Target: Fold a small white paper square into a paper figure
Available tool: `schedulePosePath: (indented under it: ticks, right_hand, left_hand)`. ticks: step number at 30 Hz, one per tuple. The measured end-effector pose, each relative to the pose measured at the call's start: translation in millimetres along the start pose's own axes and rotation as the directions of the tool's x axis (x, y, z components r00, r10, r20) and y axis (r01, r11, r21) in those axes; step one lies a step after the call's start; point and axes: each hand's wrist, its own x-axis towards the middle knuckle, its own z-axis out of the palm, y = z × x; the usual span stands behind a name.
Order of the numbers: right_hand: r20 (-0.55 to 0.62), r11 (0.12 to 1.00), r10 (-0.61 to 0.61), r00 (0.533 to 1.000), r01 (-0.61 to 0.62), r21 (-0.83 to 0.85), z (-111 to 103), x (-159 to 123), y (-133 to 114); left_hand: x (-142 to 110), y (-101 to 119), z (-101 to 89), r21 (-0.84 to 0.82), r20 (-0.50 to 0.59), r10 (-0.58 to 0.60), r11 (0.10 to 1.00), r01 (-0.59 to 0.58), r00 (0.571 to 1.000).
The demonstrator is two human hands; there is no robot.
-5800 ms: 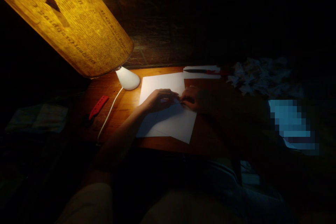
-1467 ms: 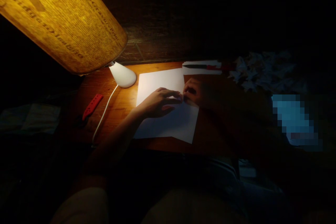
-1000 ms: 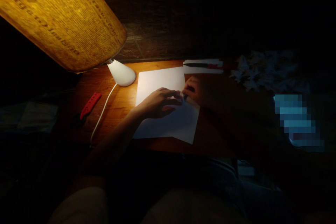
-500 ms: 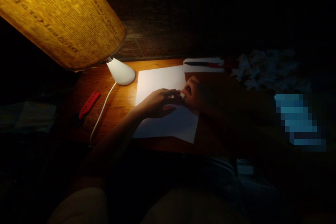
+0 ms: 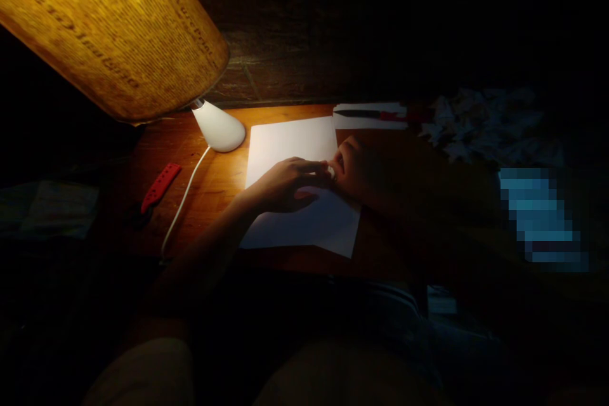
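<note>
Over a white sheet of paper (image 5: 290, 139) on the wooden desk, my two hands meet. A small white piece (image 5: 332, 172), perhaps folded or crumpled paper, shows between them. My left hand (image 5: 288, 184) reaches in from the left, its fingertips closed at the piece and its thumb below. My right hand (image 5: 351, 168) is curled round the piece from the other side, mostly in shadow. The hands hide much of the piece, so its exact kind cannot be told.
A lit lamp with a printed shade (image 5: 143, 32) and white base (image 5: 219, 130) stands at left, its cord (image 5: 185, 203) trailing forward. Nearby lies a red-handled tool (image 5: 160, 187). A knife (image 5: 361, 114) rests on papers (image 5: 394, 124) at the back; crumpled paper (image 5: 490, 124) is piled right.
Both hands stay at nearly the same spot over the sheet. The left fingers have shifted slightly around the small white piece. The view has moved a little.
</note>
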Motion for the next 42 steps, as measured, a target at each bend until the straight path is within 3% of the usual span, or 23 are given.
schedulePosePath:
  ticks: [7,15,30,42]
  right_hand:
    - [-0.020,0.997,0.018,1.000,-0.016,0.080,1.7,1.2,4.0]
    - [-0.058,0.977,0.011,0.998,0.001,0.211,7.1,5.4,13.9]
    - [-0.017,0.967,0.050,0.999,-0.044,0.252,3.4,6.5,10.2]
    - [-0.015,0.915,0.068,0.998,-0.056,0.399,0.7,12.0,18.3]
  left_hand:
    - [-2.1,-2.6,-2.7,-0.080,0.007,-0.027,0.996,0.027,1.000]
    - [-1.9,-3.5,1.9,-0.005,0.002,-0.033,0.999,0.033,0.999]
    - [4.0,4.1,2.7,0.157,0.039,0.011,0.987,-0.017,0.999]
    - [-0.5,4.1,0.6,0.083,0.030,0.011,0.996,-0.014,0.999]
